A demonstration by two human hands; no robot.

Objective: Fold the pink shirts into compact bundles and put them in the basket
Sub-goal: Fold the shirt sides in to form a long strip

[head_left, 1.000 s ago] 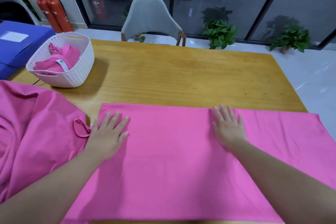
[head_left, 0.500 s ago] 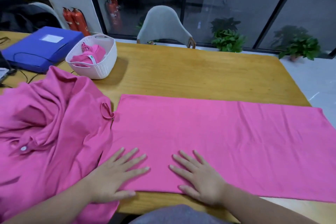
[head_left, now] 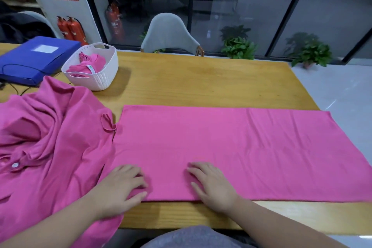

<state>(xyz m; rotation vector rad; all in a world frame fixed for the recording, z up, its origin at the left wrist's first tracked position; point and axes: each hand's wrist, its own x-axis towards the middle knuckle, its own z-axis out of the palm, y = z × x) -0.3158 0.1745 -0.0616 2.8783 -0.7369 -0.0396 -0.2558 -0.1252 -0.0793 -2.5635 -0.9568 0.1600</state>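
Observation:
A pink shirt [head_left: 241, 147], folded into a long flat rectangle, lies across the wooden table [head_left: 201, 82]. My left hand [head_left: 122, 187] and my right hand [head_left: 211, 183] sit at its near edge, a short way apart. The fingers of both are curled into the cloth and pinch it. A second pink shirt [head_left: 50, 137] lies crumpled at the left, its button placket showing. The white basket [head_left: 112, 62] stands at the back left and holds a folded pink bundle [head_left: 90, 64].
A blue folder [head_left: 34, 56] lies left of the basket, with a cable beside it. A grey chair [head_left: 171, 34] stands at the table's far side. Potted plants [head_left: 239, 48] sit on the floor by the glass wall. The shirt's right end overhangs the table's right edge.
Both hands slid from the shirt's far edge back to its near edge. Their flat fingers have now curled into the cloth. The view has tilted up.

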